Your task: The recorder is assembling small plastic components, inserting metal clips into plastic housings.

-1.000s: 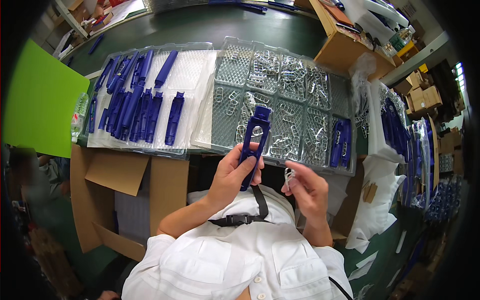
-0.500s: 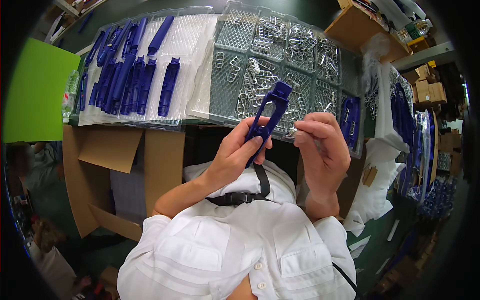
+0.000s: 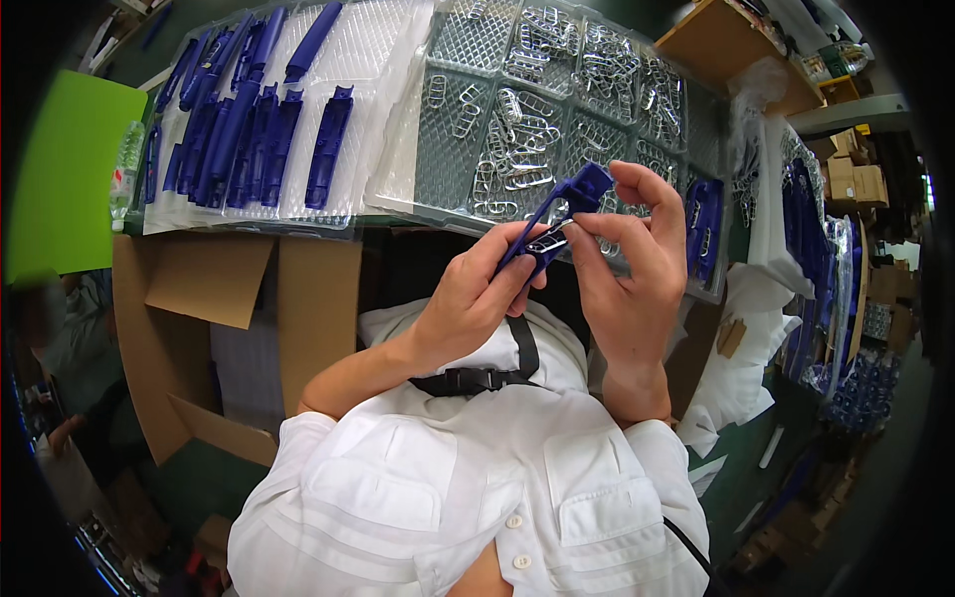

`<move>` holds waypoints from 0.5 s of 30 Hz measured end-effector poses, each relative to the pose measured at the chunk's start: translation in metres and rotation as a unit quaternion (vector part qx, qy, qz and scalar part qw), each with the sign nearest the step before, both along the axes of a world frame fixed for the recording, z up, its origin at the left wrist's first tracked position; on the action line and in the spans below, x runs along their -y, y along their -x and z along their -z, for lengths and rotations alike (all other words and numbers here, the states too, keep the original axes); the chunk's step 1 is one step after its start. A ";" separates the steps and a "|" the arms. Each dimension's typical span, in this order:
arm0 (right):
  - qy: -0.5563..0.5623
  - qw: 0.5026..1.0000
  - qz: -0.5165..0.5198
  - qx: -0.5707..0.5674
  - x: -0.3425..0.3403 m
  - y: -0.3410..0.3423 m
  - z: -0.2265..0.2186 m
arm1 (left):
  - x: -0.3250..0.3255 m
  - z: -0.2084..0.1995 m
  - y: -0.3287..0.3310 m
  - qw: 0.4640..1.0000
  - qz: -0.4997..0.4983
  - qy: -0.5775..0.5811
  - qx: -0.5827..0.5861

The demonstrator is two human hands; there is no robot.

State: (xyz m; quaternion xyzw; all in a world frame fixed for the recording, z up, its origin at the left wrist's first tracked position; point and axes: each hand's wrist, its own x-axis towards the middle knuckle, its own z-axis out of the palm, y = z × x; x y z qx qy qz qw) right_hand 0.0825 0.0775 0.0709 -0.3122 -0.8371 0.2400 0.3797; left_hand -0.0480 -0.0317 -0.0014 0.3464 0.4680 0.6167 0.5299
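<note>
My left hand [image 3: 470,300] is closed round the lower end of a dark blue plastic part [image 3: 585,191], which has an open frame in its middle and tilts up to the right. A shiny oval metal link [image 3: 547,243] lies in the part's opening. My right hand [image 3: 637,267] pinches the link's upper end between thumb and a finger, while its index finger is raised beside the part's top end. Behind both hands stands a clear compartment tray [image 3: 448,189] with many loose metal links [image 3: 519,134] in it.
Long blue plastic parts [image 3: 328,149] lie on a white-lined tray at the left, near a plastic bottle [image 3: 125,174]. One more blue part [image 3: 703,229] rests in the tray's right compartment. An open cardboard box [image 3: 318,328] stands below at the left; white wrapping [image 3: 746,348] hangs right.
My right hand has brought the metal link up to the blue part and into its opening. The blue part has tilted further to the right in my left hand.
</note>
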 end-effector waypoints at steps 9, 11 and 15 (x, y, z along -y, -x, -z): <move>0.003 0.999 -0.016 0.030 -0.004 0.002 0.003 | 0.002 0.002 -0.002 1.000 0.001 0.015 0.003; -0.030 0.998 -0.018 0.046 -0.005 0.004 0.002 | 0.001 0.003 -0.001 1.000 0.003 0.017 0.001; -0.031 0.997 -0.020 0.074 -0.006 0.009 0.004 | 0.002 0.004 0.002 1.000 0.001 0.030 -0.006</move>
